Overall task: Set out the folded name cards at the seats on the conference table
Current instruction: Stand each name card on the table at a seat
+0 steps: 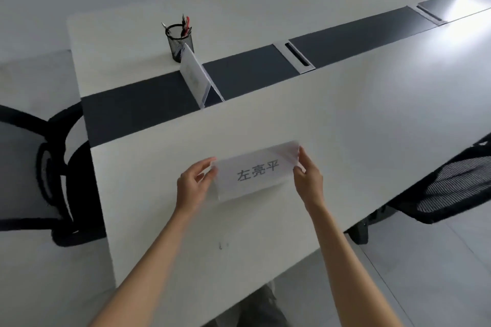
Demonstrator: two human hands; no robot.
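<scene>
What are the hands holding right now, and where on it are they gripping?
Both hands hold one folded name card: the left hand pinches its left end, the right hand its right end.

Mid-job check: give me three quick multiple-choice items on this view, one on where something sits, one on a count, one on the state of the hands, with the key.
1. Where does the pen cup stand?
A. On the far side of the dark strip
B. On the near table edge
C. On a chair

2. How many name cards are in view?
A. One
B. Two
C. Four

3. How is the printed card held?
A. By the left hand alone
B. Lying free, untouched
C. Pinched at both ends by the left hand and right hand

Key: 1 A, the cup stands just beyond the strip. 2 B, the printed card plus a standing card on the strip. 3 C, fingers of each hand close on one end.
</scene>
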